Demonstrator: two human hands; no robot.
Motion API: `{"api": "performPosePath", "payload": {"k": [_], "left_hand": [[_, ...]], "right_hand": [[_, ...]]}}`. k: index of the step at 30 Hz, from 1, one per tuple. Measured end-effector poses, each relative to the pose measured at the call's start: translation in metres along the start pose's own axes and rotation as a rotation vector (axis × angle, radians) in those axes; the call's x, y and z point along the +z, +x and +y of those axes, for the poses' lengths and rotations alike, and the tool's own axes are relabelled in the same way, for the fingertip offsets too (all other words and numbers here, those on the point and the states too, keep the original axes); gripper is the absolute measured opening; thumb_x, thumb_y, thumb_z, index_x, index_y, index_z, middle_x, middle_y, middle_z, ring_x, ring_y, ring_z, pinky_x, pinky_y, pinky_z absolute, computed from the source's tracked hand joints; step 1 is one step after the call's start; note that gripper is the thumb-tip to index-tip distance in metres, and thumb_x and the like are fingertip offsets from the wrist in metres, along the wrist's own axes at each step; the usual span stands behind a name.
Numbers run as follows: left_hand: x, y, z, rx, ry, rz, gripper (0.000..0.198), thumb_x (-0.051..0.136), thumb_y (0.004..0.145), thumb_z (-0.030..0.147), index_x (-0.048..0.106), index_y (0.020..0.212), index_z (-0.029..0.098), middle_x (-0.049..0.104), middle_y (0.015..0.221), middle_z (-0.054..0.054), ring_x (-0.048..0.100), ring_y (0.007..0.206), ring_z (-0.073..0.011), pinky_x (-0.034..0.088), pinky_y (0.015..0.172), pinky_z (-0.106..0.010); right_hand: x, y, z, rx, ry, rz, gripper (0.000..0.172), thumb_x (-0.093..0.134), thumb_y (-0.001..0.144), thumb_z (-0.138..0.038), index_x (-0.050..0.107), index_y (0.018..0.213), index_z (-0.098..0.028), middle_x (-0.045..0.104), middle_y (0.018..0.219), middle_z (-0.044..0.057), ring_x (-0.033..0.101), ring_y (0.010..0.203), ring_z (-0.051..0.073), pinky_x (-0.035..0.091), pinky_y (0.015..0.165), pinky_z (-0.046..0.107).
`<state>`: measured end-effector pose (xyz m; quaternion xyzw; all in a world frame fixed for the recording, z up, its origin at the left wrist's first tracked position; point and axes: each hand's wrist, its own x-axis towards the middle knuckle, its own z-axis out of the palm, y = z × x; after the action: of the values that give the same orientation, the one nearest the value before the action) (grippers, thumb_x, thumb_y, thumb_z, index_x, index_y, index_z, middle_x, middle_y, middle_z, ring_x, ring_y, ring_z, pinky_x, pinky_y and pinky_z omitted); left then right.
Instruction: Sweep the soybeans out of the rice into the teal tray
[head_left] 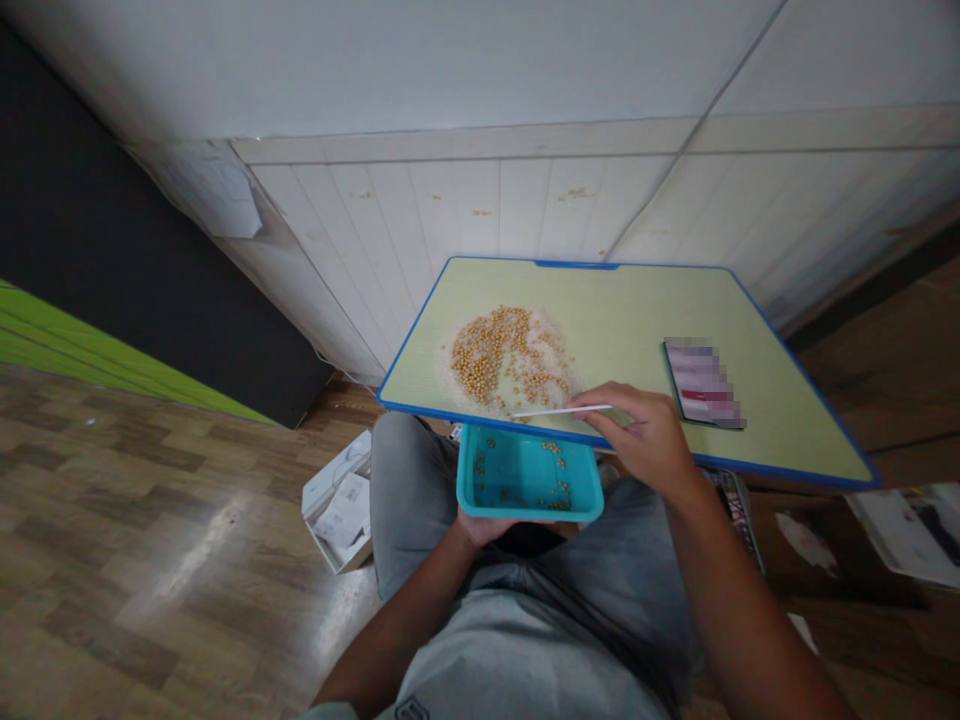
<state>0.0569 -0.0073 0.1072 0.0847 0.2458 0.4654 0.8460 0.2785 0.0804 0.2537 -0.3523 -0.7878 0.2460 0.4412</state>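
My right hand [643, 432] is closed around a thin white stick [559, 410], whose tip points left to the near edge of a pile of yellow beans mixed with white rice [506, 358]. The pile lies on a small green table with a blue rim [780, 468]. My left hand [484, 527] holds a teal tray [529, 480] from below, just under the table's near edge. A few beans lie in the tray. Most of the left hand's fingers are hidden under the tray.
A phone [703, 382] lies on the table to the right of my right hand. An open white box [339, 500] sits on the wooden floor beside my left knee. Magazines [911, 530] lie on the floor at the right. A white panelled wall stands behind the table.
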Motion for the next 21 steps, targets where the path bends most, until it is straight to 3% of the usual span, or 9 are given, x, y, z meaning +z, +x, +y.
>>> {"api": "performPosePath", "payload": {"k": [5,11,18,21], "left_hand": [[-0.009,0.001,-0.003,-0.009,-0.041,-0.033,0.086,0.012,0.108,0.073,0.069,0.143,0.021,0.063,0.162,-0.012,0.033,0.166,-0.0418,0.024,0.125,-0.075],[-0.007,0.000,-0.002,-0.004,-0.043,-0.004,0.084,0.017,0.106,0.075,0.070,0.145,0.023,0.061,0.164,-0.013,0.038,0.162,-0.0455,0.024,0.125,-0.076],[-0.018,0.001,-0.007,-0.012,-0.039,-0.033,0.080,0.018,0.108,0.071,0.071,0.144,0.024,0.058,0.168,-0.010,0.040,0.162,-0.0455,0.027,0.124,-0.076],[-0.027,0.004,-0.010,-0.010,-0.041,-0.071,0.076,0.029,0.103,0.076,0.070,0.146,0.028,0.057,0.169,-0.009,0.035,0.164,-0.0461,0.023,0.126,-0.078]], "right_hand": [[0.001,-0.009,0.002,0.024,0.003,0.049,0.011,0.076,0.094,-0.027,0.086,0.092,-0.025,0.086,0.090,0.005,0.081,0.082,0.024,0.061,0.078,0.036],[0.002,-0.026,-0.001,0.074,0.038,0.117,0.012,0.076,0.093,-0.029,0.085,0.089,-0.024,0.086,0.088,0.005,0.080,0.079,0.024,0.063,0.077,0.036],[0.004,-0.031,0.007,0.194,-0.157,0.531,0.016,0.078,0.091,-0.038,0.081,0.091,-0.022,0.082,0.083,0.004,0.075,0.073,0.025,0.059,0.070,0.036],[0.002,-0.026,0.009,0.224,-0.274,0.609,0.019,0.075,0.092,-0.040,0.080,0.094,-0.021,0.077,0.075,0.002,0.070,0.066,0.023,0.056,0.065,0.035]]}}
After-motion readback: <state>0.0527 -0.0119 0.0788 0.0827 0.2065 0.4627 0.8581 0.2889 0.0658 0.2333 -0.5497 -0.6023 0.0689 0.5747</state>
